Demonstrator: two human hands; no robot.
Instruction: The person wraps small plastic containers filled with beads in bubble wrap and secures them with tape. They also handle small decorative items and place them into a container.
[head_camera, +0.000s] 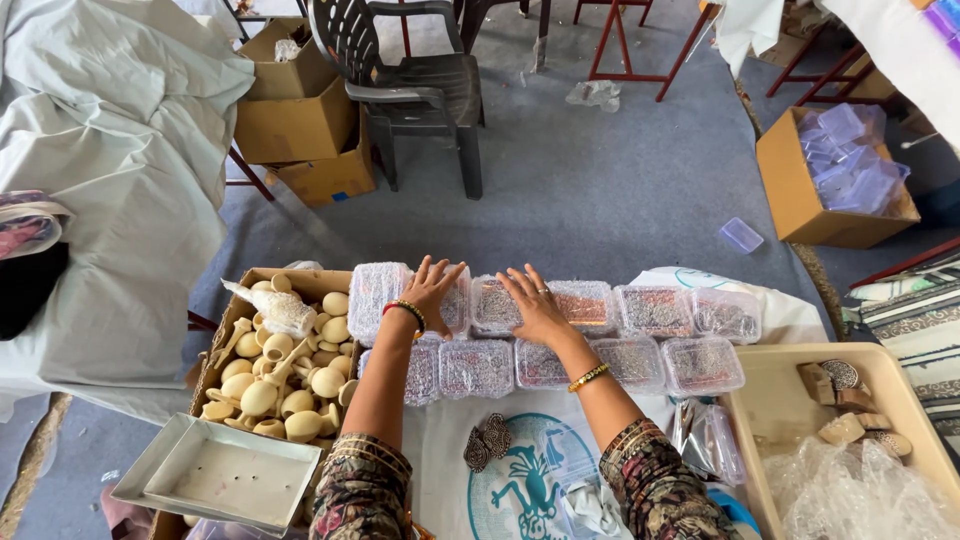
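The clear plastic boxes (560, 335) sit in two rows across the white cloth (440, 430) in front of you, lids on, packed with small dark pieces. Your left hand (432, 287) lies flat and spread on a box in the back row, fingers open, gripping nothing. Your right hand (536, 303) rests the same way on the next box along, palm down, holding nothing.

Left of the rows stands a cardboard box of small clay pots (285, 375), with a white tray (225, 475) just in front of it. To the right is a beige tray (780, 400) with wooden blocks and plastic wrap.

Watch the pressure: the lids look thin, so leaning on them could buckle one or pop it loose. The back row lies near the table's far edge, so a forward shove could slide boxes off onto the grey floor (620, 190).
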